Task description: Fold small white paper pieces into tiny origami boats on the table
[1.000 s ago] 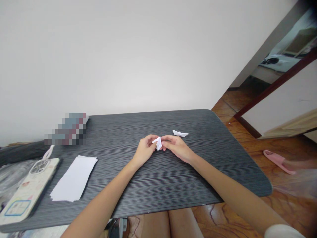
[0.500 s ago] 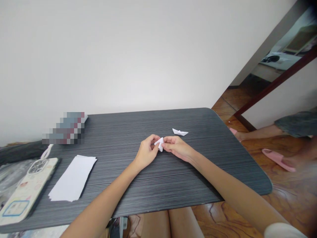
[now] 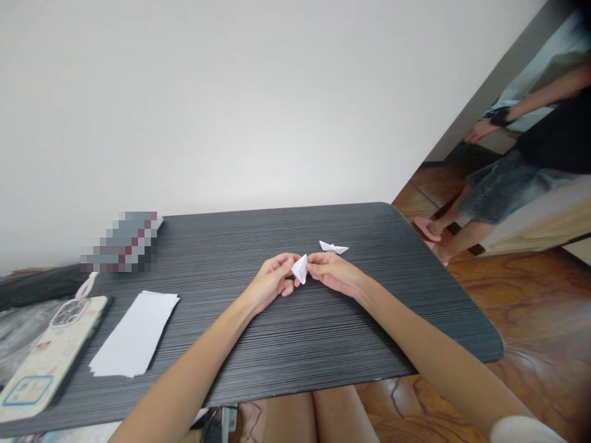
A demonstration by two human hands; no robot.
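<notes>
"What's different now?"

"The folded paper (image 3: 300, 269). Half a second ago it looks forked, two prongs with a gap between them; now it presents a broad, pointed face. I can't tell whether a flap is pressed in or the piece is simply turned."

"And the hands?"

"Both are on it, nearly meeting. The left hand (image 3: 274, 277) pinches it from 9 o'clock, its lower fingers curled underneath, where earlier they reach behind. The right hand (image 3: 337, 272) grips the edge at 3 o'clock, much as before."

"So what does that mean for the work?"

"My reading is that the shaping is still under way: neither hand lets go, and only the left changes its hold much. The paper is over the middle of the dark table (image 3: 300, 351); whether it touches the top, I can't tell."

"Anything else shift?"

"Not the small paper boat (image 3: 333, 247), just beyond the right fingers at 2 o'clock from the paper, nor the stack of white sheets (image 3: 133, 335), well away at 8. But another person (image 3: 517, 175) now stands largely in view at 2 o'clock, off the table and well apart from the folding."
</notes>
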